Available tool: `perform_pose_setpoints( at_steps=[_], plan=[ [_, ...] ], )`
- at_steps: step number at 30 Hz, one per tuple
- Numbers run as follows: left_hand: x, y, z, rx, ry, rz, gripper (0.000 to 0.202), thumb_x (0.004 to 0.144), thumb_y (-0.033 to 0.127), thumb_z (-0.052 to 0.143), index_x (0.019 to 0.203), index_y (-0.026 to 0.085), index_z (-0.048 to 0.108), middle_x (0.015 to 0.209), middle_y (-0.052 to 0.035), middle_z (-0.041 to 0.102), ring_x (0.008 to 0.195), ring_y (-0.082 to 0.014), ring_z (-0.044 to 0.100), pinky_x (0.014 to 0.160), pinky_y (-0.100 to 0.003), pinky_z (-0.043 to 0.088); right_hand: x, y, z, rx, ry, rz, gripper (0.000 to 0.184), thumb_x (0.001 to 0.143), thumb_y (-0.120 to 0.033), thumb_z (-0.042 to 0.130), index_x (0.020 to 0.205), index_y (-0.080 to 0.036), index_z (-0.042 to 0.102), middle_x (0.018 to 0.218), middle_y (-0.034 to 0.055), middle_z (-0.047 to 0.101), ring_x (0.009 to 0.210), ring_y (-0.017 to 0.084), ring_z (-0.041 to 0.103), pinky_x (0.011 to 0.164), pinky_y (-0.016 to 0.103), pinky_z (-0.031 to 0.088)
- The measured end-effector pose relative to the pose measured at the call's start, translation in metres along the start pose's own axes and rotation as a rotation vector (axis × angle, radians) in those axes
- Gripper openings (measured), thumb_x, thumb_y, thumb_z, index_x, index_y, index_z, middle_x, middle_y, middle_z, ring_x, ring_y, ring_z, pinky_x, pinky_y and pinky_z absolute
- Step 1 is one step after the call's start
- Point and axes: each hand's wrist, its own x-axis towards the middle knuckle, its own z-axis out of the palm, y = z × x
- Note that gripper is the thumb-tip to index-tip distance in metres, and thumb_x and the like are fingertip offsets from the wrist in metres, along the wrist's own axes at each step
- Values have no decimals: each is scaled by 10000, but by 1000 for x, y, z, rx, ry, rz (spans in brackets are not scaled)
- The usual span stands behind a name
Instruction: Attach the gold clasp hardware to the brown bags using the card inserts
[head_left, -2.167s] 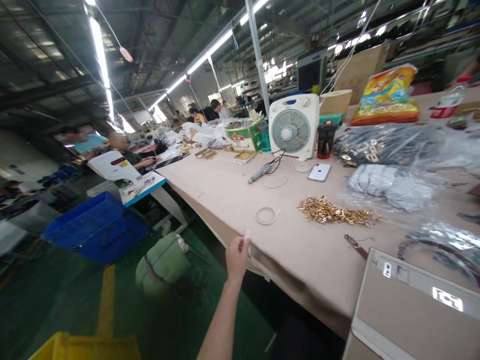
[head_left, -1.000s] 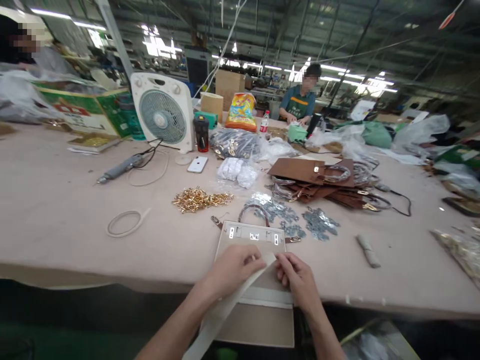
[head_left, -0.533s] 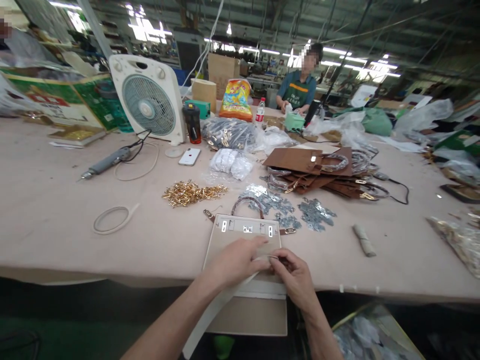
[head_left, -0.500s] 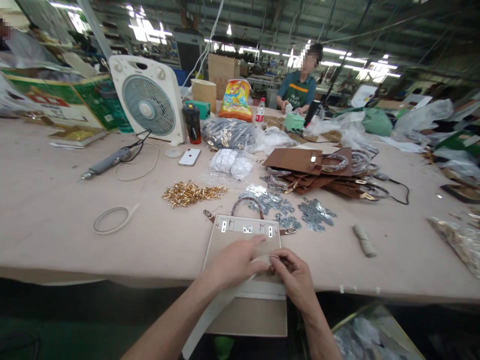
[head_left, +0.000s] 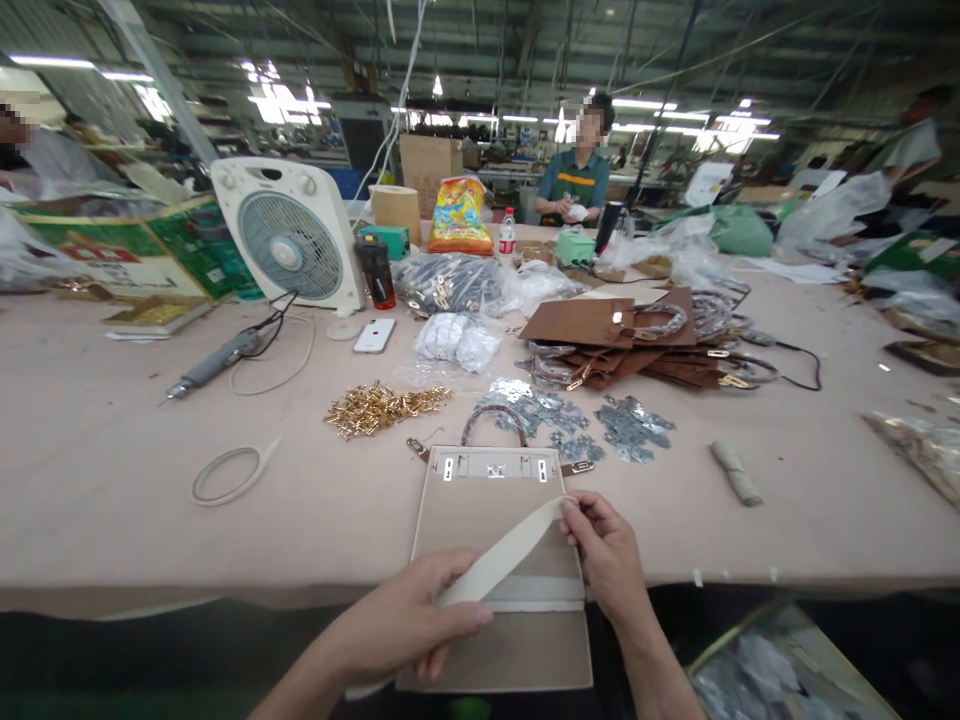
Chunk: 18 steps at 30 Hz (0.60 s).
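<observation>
A cream strip (head_left: 504, 553) stretches between my two hands above a beige bag panel (head_left: 480, 500). My left hand (head_left: 409, 625) is closed round the strip's lower end at the table's near edge. My right hand (head_left: 609, 548) pinches the strip's upper end over the panel's right side. The panel lies flat on the table (head_left: 112, 470), with small silver fittings (head_left: 493, 468) along its far edge and a brown handle (head_left: 493, 418) curving beyond it.
A pile of gold parts (head_left: 382, 407), silver parts (head_left: 622, 435), a tape ring (head_left: 225, 476), brown bag pieces (head_left: 622, 340), a phone (head_left: 374, 335), an electric screwdriver (head_left: 212, 364) and a white fan (head_left: 285, 237) lie beyond. A person in green (head_left: 577, 180) works at the far side.
My hands have drawn apart: the left slid back along the strip toward me, and the right holds the end, so the strip now lies taut across the panel. The view tilted slightly down.
</observation>
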Motion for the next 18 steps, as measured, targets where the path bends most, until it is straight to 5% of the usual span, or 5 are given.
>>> perform_pose_setpoints(
  at_steps=[3,6,10,13,18],
  plan=[
    [-24,-7,-20,128,94,-40,428,925,551,641,1155,190,659,780,21,620,419,-62,447,360,-161,291,-1,-3,3,4,-48,11,403,882,-544,782,995,-163,715,723,29,666,632,156,584,592,255,489],
    [-38,-13,-55,281,297,2,421,934,564,619,1150,212,703,847,-10,685,493,-111,541,416,-191,383,-4,-5,9,-49,-103,11,406,890,-549,771,1011,-163,738,716,32,679,655,167,613,610,259,504],
    [-32,-14,-91,595,794,260,426,855,554,714,1126,227,745,1036,-88,762,962,-300,709,831,-372,584,-8,-3,17,-124,-109,18,434,904,-557,749,1083,-163,758,721,36,689,656,168,626,594,251,502],
    [-12,-1,-78,728,974,500,369,911,488,679,1190,251,725,1219,-101,738,1183,-334,646,1062,-486,497,-9,-2,19,-130,-101,17,460,898,-570,749,1105,-159,766,724,44,693,655,173,633,589,253,513],
    [48,22,-10,635,690,727,343,996,275,580,1328,254,667,1305,-105,716,1241,-289,641,1100,-459,485,-10,-3,19,-132,-106,11,487,882,-591,757,1106,-159,764,702,34,682,621,171,621,564,256,512]
  ],
)
